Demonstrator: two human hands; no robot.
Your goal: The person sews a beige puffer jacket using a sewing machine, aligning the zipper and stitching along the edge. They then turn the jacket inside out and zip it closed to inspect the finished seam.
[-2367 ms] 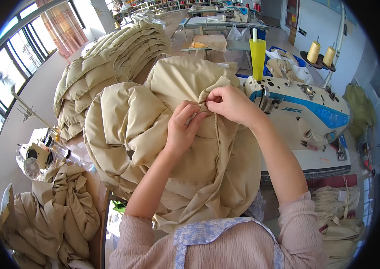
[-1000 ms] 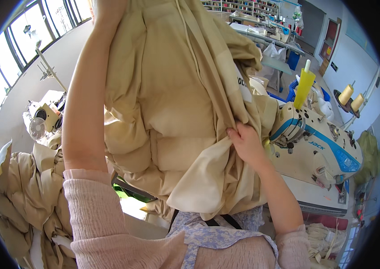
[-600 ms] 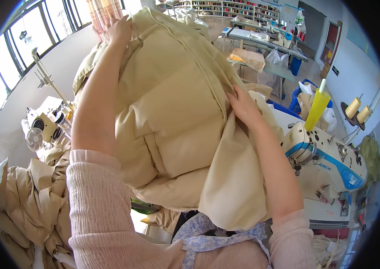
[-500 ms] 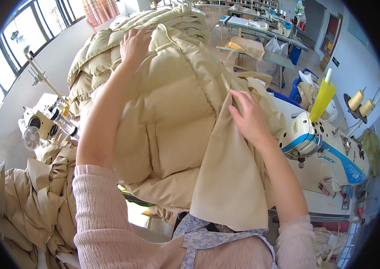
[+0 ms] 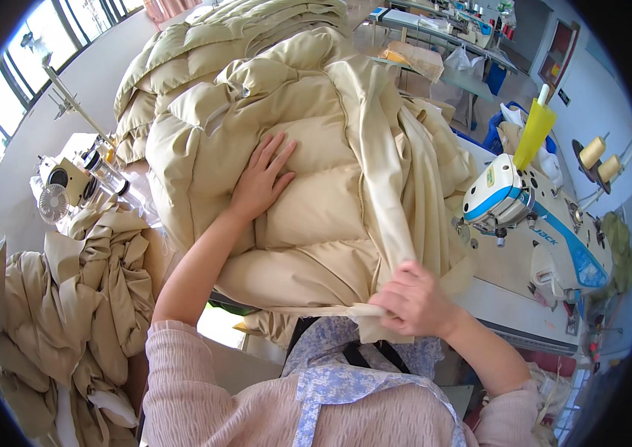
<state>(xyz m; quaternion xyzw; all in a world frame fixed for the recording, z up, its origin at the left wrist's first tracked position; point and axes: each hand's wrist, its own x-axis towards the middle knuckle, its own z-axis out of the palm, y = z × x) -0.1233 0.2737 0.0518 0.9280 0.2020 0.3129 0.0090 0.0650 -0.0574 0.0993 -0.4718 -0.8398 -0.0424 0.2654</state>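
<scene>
A beige padded jacket point(image 5: 316, 201) is spread over the work table in front of me, with a zipper running down its front edge. My left hand point(image 5: 264, 179) rests flat on the quilted front panel, fingers stretched out. Near the lower hem, my right hand point(image 5: 413, 299) is closed around the jacket's front edge and the thin cloth strip beside the zipper. That strip, a flap of beige fabric point(image 5: 383, 164), runs up from the fist toward the top of the jacket. The fingertips of the right hand are partly hidden.
Behind lies a stack of padded jackets point(image 5: 174, 67). To the right stands a white and blue sewing machine point(image 5: 509, 194), with thread cones point(image 5: 600, 160) beyond it. On the left are heaped beige cloth pieces point(image 5: 70, 320) and a small fan point(image 5: 54, 201).
My left hand has come down from the jacket's top onto its front panel. The right hand has moved down to the hem and gripped the edge, and the loose flap is folded back rightward.
</scene>
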